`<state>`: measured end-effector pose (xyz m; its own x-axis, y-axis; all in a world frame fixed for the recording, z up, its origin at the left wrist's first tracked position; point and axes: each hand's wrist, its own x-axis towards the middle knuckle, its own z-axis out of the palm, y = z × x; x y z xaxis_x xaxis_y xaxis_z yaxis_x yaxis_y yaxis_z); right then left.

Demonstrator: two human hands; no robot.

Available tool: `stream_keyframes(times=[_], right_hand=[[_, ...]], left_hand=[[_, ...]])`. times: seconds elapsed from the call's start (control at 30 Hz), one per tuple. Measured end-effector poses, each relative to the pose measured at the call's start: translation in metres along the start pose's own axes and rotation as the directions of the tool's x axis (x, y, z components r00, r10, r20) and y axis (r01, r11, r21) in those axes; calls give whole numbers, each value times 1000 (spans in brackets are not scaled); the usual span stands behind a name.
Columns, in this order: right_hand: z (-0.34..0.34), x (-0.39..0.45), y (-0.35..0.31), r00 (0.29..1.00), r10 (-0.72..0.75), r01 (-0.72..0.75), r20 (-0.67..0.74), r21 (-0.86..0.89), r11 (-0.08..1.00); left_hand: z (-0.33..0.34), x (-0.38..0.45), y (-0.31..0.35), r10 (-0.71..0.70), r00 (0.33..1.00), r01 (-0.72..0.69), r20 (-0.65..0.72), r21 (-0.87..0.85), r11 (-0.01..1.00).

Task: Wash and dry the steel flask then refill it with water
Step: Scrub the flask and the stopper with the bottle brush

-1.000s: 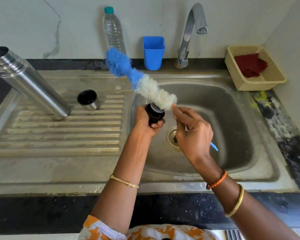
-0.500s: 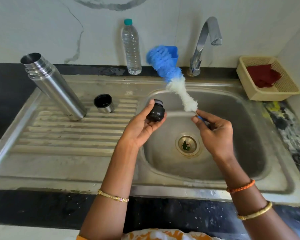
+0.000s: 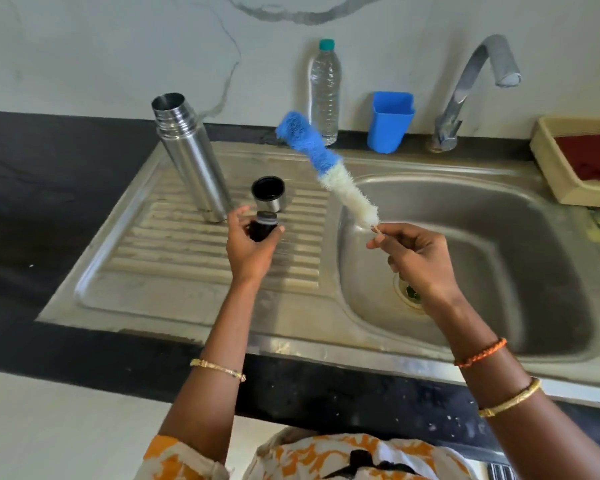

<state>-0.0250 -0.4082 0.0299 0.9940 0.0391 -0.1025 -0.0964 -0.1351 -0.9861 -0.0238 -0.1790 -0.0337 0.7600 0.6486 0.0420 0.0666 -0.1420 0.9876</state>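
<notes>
Steel flask [image 3: 193, 157] stood upright, uncapped, on drainboard [image 3: 160, 258], upper left of centre. Black stopper [image 3: 262, 227] gripped by curled left hand [image 3: 250, 247] fingers at frame centre. Bottle brush [image 3: 326, 168] handle pinched by right hand [image 3: 418, 261] fingertips over sink basin [image 3: 499, 237].

Steel sink unit [image 3: 194, 306] set in black counter [image 3: 66, 237]: open flask [image 3: 192, 157] and cup lid [image 3: 269, 194] on drainboard mid-left; water bottle [image 3: 324, 93], blue cup [image 3: 390, 123], cream basket [image 3: 555, 174] along the back, upper right.
</notes>
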Motion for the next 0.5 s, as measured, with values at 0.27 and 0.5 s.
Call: stream_keyframes(times=[0.27, 0.5], right_hand=[[24, 1, 6, 996, -92, 90, -17, -92, 992], [17, -3, 3, 922, -300, 64, -245, -666, 743]], left_hand=[[-18, 19, -25, 55, 998, -56, 12, 159, 986], [-23, 19, -21, 75, 994, -101, 84, 364, 926]])
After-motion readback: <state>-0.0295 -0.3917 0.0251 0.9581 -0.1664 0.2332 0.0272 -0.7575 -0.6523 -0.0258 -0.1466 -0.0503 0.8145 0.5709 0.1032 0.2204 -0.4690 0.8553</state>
